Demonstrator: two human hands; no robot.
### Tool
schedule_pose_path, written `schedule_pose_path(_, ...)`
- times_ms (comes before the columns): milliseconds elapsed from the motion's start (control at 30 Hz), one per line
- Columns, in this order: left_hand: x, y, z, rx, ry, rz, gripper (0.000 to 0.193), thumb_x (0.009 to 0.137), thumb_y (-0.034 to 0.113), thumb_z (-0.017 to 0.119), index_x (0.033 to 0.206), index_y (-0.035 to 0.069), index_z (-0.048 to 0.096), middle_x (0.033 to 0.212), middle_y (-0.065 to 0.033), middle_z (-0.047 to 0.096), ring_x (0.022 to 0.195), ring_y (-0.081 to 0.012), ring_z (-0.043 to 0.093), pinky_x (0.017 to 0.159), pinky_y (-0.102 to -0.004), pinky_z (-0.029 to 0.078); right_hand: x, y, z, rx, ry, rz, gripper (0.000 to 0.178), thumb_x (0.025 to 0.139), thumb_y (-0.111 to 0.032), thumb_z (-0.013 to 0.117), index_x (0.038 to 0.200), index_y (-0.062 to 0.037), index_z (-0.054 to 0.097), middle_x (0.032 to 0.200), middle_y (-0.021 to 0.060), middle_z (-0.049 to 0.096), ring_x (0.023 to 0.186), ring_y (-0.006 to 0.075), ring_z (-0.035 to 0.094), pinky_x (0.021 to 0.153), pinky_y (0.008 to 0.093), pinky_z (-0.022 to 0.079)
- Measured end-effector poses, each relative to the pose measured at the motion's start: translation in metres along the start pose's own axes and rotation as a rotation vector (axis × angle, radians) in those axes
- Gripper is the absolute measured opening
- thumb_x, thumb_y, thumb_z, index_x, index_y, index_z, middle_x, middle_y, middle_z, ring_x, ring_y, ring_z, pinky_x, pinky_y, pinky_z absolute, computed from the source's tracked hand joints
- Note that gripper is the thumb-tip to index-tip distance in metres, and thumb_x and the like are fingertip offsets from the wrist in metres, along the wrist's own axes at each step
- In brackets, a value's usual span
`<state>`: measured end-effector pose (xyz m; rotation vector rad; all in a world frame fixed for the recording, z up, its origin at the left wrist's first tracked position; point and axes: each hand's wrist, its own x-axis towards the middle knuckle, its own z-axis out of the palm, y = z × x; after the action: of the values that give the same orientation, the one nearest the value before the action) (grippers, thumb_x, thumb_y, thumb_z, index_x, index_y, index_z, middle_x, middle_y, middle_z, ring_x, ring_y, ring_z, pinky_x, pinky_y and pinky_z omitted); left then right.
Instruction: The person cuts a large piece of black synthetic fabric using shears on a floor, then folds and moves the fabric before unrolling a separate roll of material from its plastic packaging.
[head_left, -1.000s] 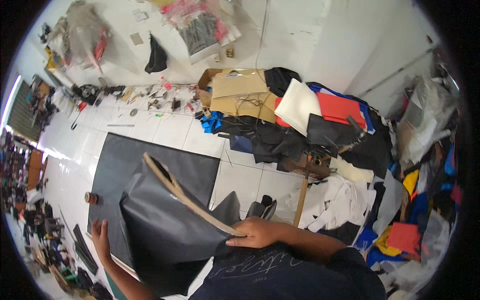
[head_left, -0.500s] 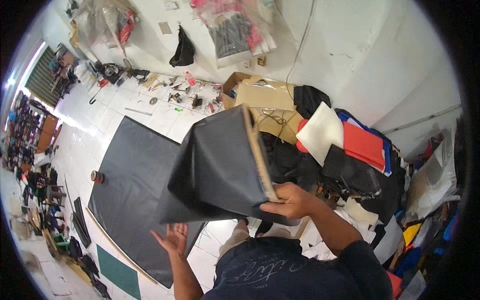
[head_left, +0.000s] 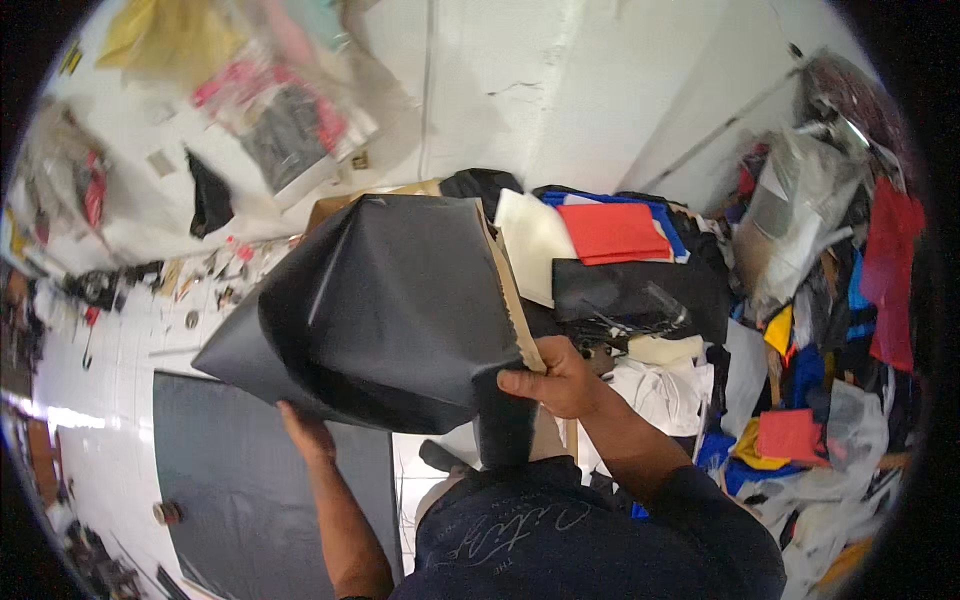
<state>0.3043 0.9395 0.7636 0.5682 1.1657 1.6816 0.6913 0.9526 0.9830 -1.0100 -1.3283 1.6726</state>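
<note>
A large black sheet of leather-like material point(head_left: 390, 300) hangs folded in front of me, with a tan strip point(head_left: 512, 290) along its right edge. Thumb on top, my right hand point(head_left: 560, 380) is closed on the lower right corner of that edge. My left hand point(head_left: 308, 435) is at the sheet's lower left edge, one digit stretched out; its other fingers are partly hidden behind the material. On the floor below lies another dark sheet point(head_left: 250, 480), with a small brown roll point(head_left: 168, 513) on its left side.
To the right are heaped fabrics, among them a red folded cloth point(head_left: 615, 233), a cream sheet point(head_left: 525, 240) and white pieces point(head_left: 655, 395). Plastic-wrapped bundles point(head_left: 290, 130) hang on the wall. Small tools point(head_left: 200, 290) lie along the wall's foot.
My view has turned to the right. The held sheet has shifted left and spread wider, and my left hand has come up from below to its edge. My right hand keeps its grip.
</note>
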Motion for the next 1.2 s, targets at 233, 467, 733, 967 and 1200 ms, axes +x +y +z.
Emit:
schedule_pose_path(233,0.019,-0.011,0.095,0.207,0.091,-0.093,0.074,0.095,0.053,0.052,0.134,-0.009,0.041,0.136,-0.0223,0.048,0.124,-0.0330,0.048,0.105,-0.0432,0.038,0.006,-0.003,-0.053,-0.229,0.121,-0.172,0.023,0.092,-0.025,0.068,0.086,-0.0030,0.069,0.074,-0.0035,0.061,0.069,0.0071,0.053,0.060,0.0280,0.044)
schedule_pose_path(467,0.028,-0.014,0.130,-0.040,0.218,-0.022,0.065,0.095,0.046,0.058,0.129,-0.008,0.046,0.128,-0.0189,0.054,0.112,-0.0304,0.056,0.098,-0.0435,0.044,0.032,-0.053,-0.128,-0.037,0.302,-0.129,0.019,0.087,-0.018,0.068,0.099,-0.0030,0.066,0.088,0.0025,0.066,0.079,0.0145,0.060,0.072,0.0321,0.049)
schedule_pose_path(733,0.042,-0.040,0.130,-0.344,-0.102,-0.302,0.074,0.090,0.049,0.061,0.145,0.007,0.035,0.147,-0.0162,0.039,0.135,-0.0352,0.037,0.109,-0.0554,0.031,0.043,-0.044,-0.279,0.370,0.335,-0.506,0.052,0.088,-0.022,0.063,0.132,0.0034,0.049,0.133,0.0181,0.053,0.123,0.0317,0.050,0.106,0.0427,0.038)
schedule_pose_path(967,0.007,-0.068,0.220,-0.439,-0.199,-0.463,0.037,0.083,0.022,0.067,0.113,0.000,0.063,0.103,-0.0140,0.070,0.093,-0.0260,0.067,0.091,-0.0396,0.051,0.051,-0.064,-0.366,0.442,0.151,-0.595,0.050,0.095,-0.030,0.053,0.131,0.0045,0.050,0.134,0.0174,0.053,0.125,0.0312,0.048,0.108,0.0428,0.034)
schedule_pose_path(1200,0.013,0.017,0.241,-0.797,-0.173,0.023,0.055,0.092,0.036,0.058,0.133,0.000,0.048,0.129,-0.0186,0.057,0.115,-0.0366,0.057,0.102,-0.0533,0.042,0.021,-0.136,-0.364,0.488,0.542,-0.632,0.054,0.093,-0.037,0.053,0.133,-0.0005,0.048,0.134,0.0167,0.051,0.122,0.0326,0.048,0.106,0.0458,0.036)
